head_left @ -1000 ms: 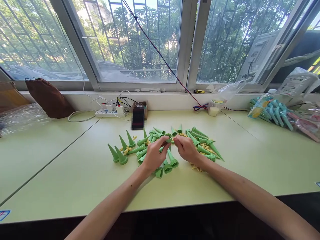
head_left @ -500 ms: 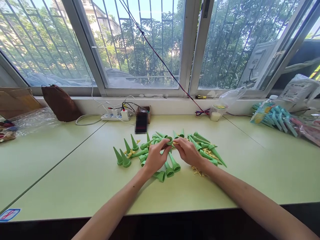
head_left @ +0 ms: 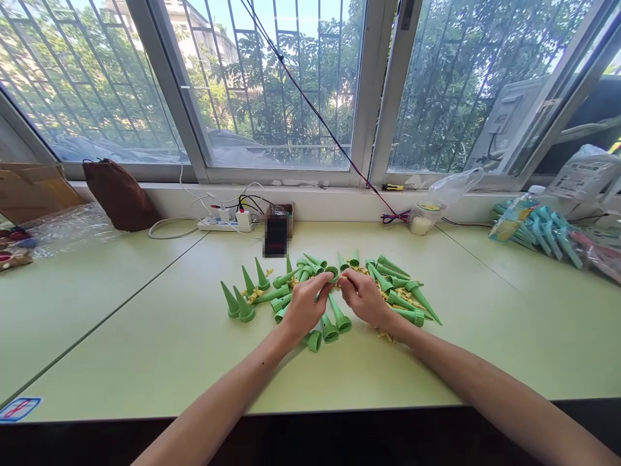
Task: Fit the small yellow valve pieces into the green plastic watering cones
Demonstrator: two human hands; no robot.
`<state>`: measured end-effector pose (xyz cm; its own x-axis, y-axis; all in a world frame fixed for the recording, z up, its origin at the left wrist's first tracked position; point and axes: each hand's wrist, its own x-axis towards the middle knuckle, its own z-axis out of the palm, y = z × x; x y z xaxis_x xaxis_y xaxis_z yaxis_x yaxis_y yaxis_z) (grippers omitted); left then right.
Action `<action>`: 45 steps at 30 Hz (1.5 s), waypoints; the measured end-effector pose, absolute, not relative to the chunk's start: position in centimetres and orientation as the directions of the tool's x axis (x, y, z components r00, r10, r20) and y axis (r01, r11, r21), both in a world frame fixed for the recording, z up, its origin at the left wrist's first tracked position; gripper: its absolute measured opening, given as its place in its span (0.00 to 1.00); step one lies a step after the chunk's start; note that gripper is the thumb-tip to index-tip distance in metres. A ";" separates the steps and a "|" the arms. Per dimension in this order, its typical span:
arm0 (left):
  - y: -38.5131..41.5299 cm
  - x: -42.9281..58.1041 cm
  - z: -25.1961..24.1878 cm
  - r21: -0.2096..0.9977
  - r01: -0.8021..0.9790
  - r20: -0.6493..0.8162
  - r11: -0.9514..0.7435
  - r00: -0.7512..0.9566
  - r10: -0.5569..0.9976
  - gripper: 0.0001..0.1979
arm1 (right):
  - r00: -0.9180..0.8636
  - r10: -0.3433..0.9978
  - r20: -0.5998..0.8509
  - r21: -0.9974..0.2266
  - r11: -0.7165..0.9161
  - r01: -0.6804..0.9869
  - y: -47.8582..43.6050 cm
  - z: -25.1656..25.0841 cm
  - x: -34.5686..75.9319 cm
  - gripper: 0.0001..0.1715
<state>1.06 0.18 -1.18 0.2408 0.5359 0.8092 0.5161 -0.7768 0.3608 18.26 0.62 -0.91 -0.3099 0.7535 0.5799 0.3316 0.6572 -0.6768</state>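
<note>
A heap of green plastic cone spikes (head_left: 398, 291) lies mid-table, mixed with small yellow pieces (head_left: 385, 334). My left hand (head_left: 305, 305) is closed round one green cone (head_left: 330, 271), its open round end turned toward the right. My right hand (head_left: 365, 297) pinches a small yellow piece (head_left: 342, 280) right at that cone's mouth. Three cones (head_left: 242, 299) stand upright, tips up, to the left of the heap. More cones lie under and in front of my hands.
The light green table (head_left: 145, 336) runs along a window sill. A power strip (head_left: 224, 223) with cables, a small dark box (head_left: 276, 233), a brown pouch (head_left: 119, 194), a plastic bag with a cup (head_left: 427, 210) and packets of blue parts (head_left: 538, 226) line the back.
My hands have drawn together, so the yellow piece in my right hand has come up to the mouth of the cone in my left. The camera has shifted slightly.
</note>
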 end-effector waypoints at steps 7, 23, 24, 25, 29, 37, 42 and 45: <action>-0.2 1.2 -0.8 0.439 0.526 0.754 -0.728 0.225 0.618 0.05 | -0.315 0.731 0.606 -0.669 0.682 0.296 0.4 -0.9 18.2 0.18; -0.5 1.3 0.7 0.778 0.284 0.517 -0.560 0.216 0.828 0.11 | -0.370 0.610 0.700 -0.459 0.782 0.421 1.3 -1.6 18.9 0.15; -0.5 1.3 0.8 0.793 0.262 0.507 -0.549 0.215 0.835 0.12 | -0.379 0.612 0.694 -0.460 0.782 0.420 1.4 -1.6 19.0 0.16; -0.5 1.3 0.8 0.806 0.238 0.500 -0.541 0.214 0.839 0.12 | -0.388 0.611 0.690 -0.458 0.783 0.421 1.4 -1.6 19.0 0.16; -0.6 1.4 0.9 0.845 0.169 0.470 -0.508 0.220 0.855 0.13 | -0.399 0.605 0.689 -0.422 0.782 0.458 1.3 -1.5 19.1 0.18; -0.6 1.4 0.8 0.861 0.141 0.450 -0.490 0.241 0.860 0.15 | -0.410 0.620 0.669 -0.446 0.776 0.446 0.8 -0.8 19.1 0.21; -0.5 1.3 0.7 0.867 0.137 0.441 -0.479 0.240 0.865 0.15 | -0.414 0.610 0.675 -0.447 0.785 0.429 0.9 -0.8 19.2 0.20; -0.6 1.4 0.9 0.870 0.142 0.434 -0.473 0.235 0.870 0.15 | -0.419 0.610 0.673 -0.437 0.784 0.440 1.0 -1.0 19.2 0.19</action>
